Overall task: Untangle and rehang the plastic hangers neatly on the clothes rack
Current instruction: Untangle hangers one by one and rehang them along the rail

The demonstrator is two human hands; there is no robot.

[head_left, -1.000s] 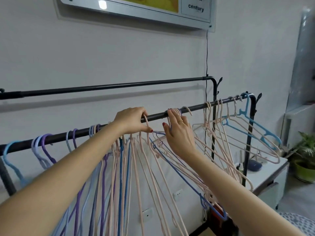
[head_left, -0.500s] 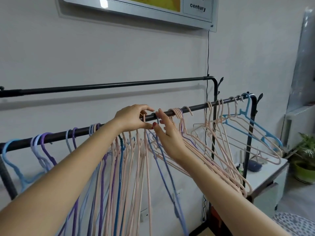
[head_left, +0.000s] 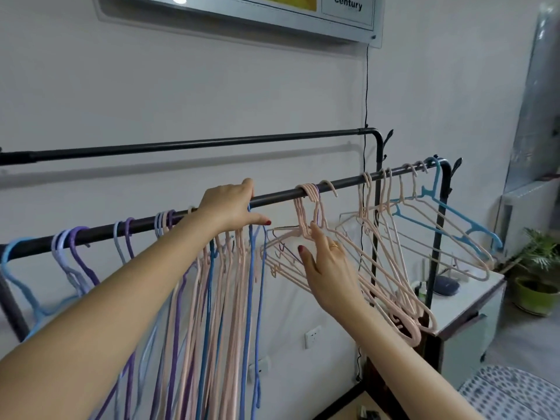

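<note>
Roughly half done, I judge: left hand rests on the rail over straightened hangers, fingers relaxed, while right hand pinches the tangled pink hangers hooked further right, unsorted
</note>
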